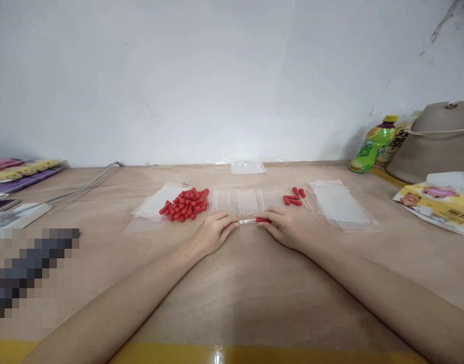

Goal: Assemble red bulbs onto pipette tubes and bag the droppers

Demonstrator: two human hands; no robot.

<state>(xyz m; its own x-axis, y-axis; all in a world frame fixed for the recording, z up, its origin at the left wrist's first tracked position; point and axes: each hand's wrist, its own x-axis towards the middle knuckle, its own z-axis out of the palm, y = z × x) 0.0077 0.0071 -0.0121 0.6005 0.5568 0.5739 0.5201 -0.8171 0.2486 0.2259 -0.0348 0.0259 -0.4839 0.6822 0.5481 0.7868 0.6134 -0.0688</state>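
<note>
Head feed, observation from my station. Left hand (214,235): fingertips pinched on the left end of a clear tube (247,221). Right hand (287,228): thumb and fingers closed around a red bulb (263,220) at the tube's right end. Tube lies level, left to right, between the two hands, at the middle of the table (224,298). Tube and bulb meet; how deep the one sits in the other, I cannot tell.

Just beyond the hands I note a row of clear tubes (245,202), laid side by side and pointing near to far. Touching or just beside its left end: a heap of red bulbs (185,205), which partly covers some flat translucent bags (153,202). Right of the row, a small group of red-capped pieces (292,200); at least one has a clear stem running toward the near side. Farther right, a second stack of bags (340,202).

Far edge, centre: a small clear bag (248,167) by the wall (217,81). Far right: a green bottle (372,146), leaning in my view, beside a grey-beige container (436,144); nearer, a yellow-and-white packet (436,202). Far left: a grey cable (91,186) and coloured packs (25,171).
</note>
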